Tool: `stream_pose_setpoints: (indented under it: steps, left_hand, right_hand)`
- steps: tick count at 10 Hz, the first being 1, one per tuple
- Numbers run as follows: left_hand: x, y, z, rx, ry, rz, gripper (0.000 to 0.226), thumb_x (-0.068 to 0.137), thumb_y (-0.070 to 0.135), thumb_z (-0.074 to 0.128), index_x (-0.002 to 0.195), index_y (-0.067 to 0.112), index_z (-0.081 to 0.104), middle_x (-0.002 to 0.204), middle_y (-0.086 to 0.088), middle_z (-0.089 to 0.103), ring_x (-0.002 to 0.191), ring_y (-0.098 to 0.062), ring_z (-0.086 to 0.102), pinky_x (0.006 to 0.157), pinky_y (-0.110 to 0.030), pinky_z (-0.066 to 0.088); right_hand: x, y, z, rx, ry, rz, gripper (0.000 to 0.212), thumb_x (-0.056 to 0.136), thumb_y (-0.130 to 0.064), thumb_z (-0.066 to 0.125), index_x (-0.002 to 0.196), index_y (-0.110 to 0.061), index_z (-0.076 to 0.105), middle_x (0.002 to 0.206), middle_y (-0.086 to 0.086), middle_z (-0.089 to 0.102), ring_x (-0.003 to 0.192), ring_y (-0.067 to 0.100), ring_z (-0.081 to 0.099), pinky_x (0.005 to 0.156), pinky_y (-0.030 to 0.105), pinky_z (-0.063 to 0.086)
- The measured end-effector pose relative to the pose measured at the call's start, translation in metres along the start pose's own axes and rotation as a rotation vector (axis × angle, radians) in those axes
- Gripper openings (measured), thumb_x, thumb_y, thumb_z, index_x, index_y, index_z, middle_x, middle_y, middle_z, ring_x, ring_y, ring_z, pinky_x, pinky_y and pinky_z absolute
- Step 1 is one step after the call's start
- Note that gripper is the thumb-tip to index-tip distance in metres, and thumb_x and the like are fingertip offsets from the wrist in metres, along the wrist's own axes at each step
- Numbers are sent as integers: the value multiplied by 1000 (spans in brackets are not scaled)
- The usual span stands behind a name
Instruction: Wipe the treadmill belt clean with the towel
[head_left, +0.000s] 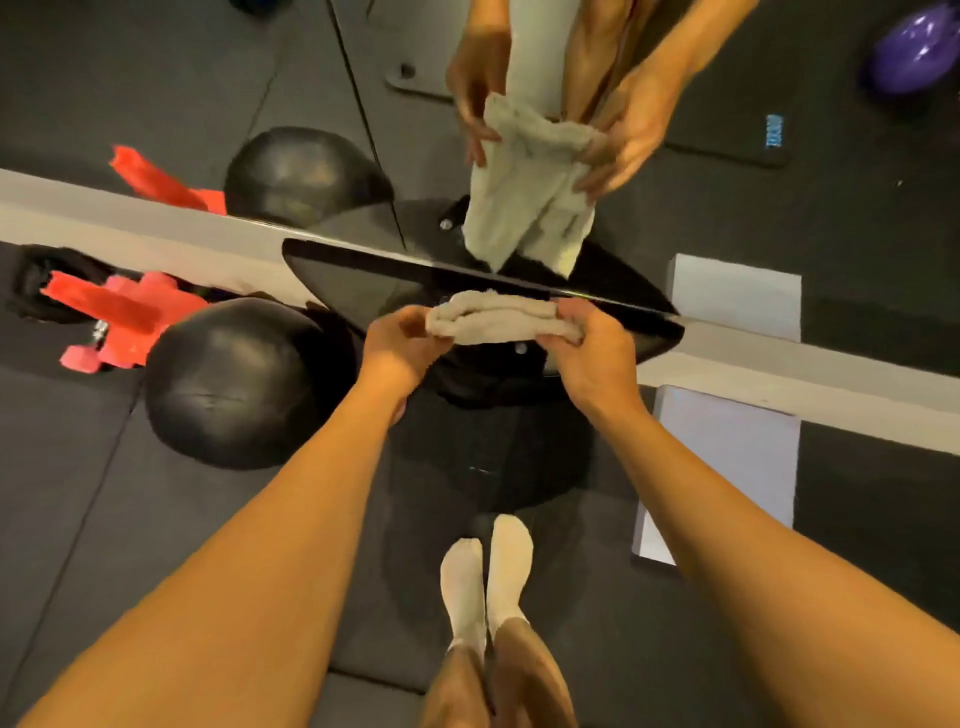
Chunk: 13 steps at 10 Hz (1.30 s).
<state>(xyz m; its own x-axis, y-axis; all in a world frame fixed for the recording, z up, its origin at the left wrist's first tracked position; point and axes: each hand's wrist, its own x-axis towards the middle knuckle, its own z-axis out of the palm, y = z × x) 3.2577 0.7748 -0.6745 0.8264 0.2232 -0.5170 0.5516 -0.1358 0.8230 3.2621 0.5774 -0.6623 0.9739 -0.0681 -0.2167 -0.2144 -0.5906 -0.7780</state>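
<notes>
FEET ON THE BELT, TOWEL READY. At bottom centre of the frame, two feet in white socks (488, 571) stand on a dark matte strip (571, 597) that I take to be the treadmill belt. It runs up the frame to a glossy black rounded housing (483, 457).

Mid-frame, my left hand (400, 343) and right hand (592, 348) hold a folded beige terry towel (496, 319) between them, the fingers of each curled round one end, gripping it. The towel's long axis runs left to right across the frame. It is held in the air over the housing, clear of the belt.

The belt lies below the towel, toward the bottom of the frame, so I judge the coming move to be downward, with neither hand nearer.

Left of centre, a black leather ball (234, 384) sits beside red weights (124, 317). Beyond, a wall mirror (156, 93) repeats hands and towel in the upper frame.
</notes>
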Motion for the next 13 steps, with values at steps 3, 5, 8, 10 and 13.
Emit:
stream_pose_setpoints:
  steps: [3, 5, 8, 10, 13]
  left_hand:
    - [56, -37, 13, 179, -30, -206, 9, 92, 17, 56, 96, 16, 65, 106, -7, 60, 98, -24, 59, 74, -40, 58]
    - [58, -40, 18, 328, -23, -74, 19, 81, 20, 68, 71, 8, 58, 72, -4, 52, 67, -18, 48, 65, -33, 41]
    - [66, -41, 37, 325, 111, -220, 42, 72, 36, 70, 106, 14, 57, 95, -8, 65, 79, -31, 68, 72, -44, 58]
    - [87, -34, 39, 267, 166, -26, 8, 81, 11, 58, 89, 15, 58, 88, -10, 64, 80, -30, 67, 68, -44, 59]
    - [55, -24, 16, 472, 180, -40, 22, 87, 18, 58, 106, 10, 64, 100, -7, 65, 90, -29, 63, 82, -37, 52]
  right_hand:
    - [18, 67, 37, -84, -168, 188, 13, 86, -24, 64, 96, -15, 66, 92, 1, 63, 84, 19, 58, 70, 34, 46]
    - [62, 43, 49, 85, -77, 179, 20, 85, -22, 68, 103, -14, 64, 94, -2, 62, 87, 16, 59, 72, 29, 48]
    - [75, 65, 80, -153, -160, 343, 54, 81, -34, 72, 120, -6, 49, 118, 11, 58, 106, 30, 56, 85, 43, 50]
    - [77, 70, 73, 40, 57, 433, 11, 82, -19, 66, 85, -16, 56, 87, 1, 61, 84, 25, 62, 74, 48, 56]
    - [13, 57, 13, 551, -86, 726, 34, 86, -24, 68, 117, -17, 55, 107, 7, 61, 94, 19, 62, 76, 33, 57]
